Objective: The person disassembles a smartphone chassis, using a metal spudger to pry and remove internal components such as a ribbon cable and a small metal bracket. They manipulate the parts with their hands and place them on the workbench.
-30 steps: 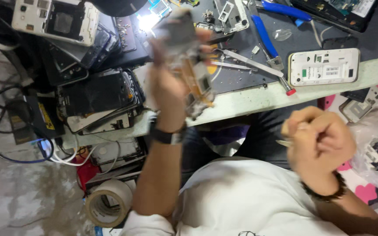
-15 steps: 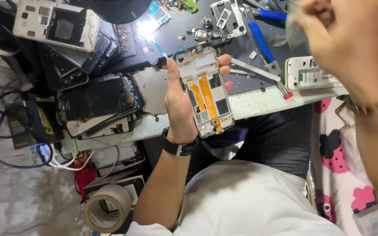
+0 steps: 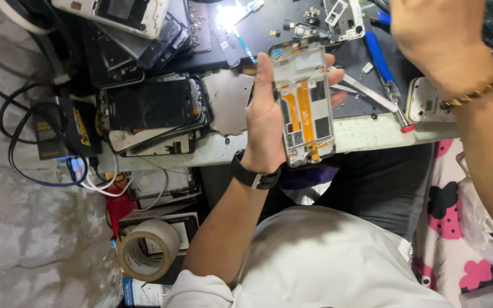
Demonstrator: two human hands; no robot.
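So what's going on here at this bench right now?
A person is holding an opened phone frame, its orange flex cables showing, upright in the left hand above the cluttered workbench. The right hand is raised over the top right of the bench; whether it holds anything cannot be told. A stack of stripped phones, blue-handled pliers and tweezers lie on the bench, and a tape roll sits below it.

Two hands: left hand (image 3: 266, 122), right hand (image 3: 437, 40). One opened phone frame (image 3: 303, 102), one tape roll (image 3: 148, 250). One blue-handled tool (image 3: 379, 57), one wristwatch (image 3: 253, 175).
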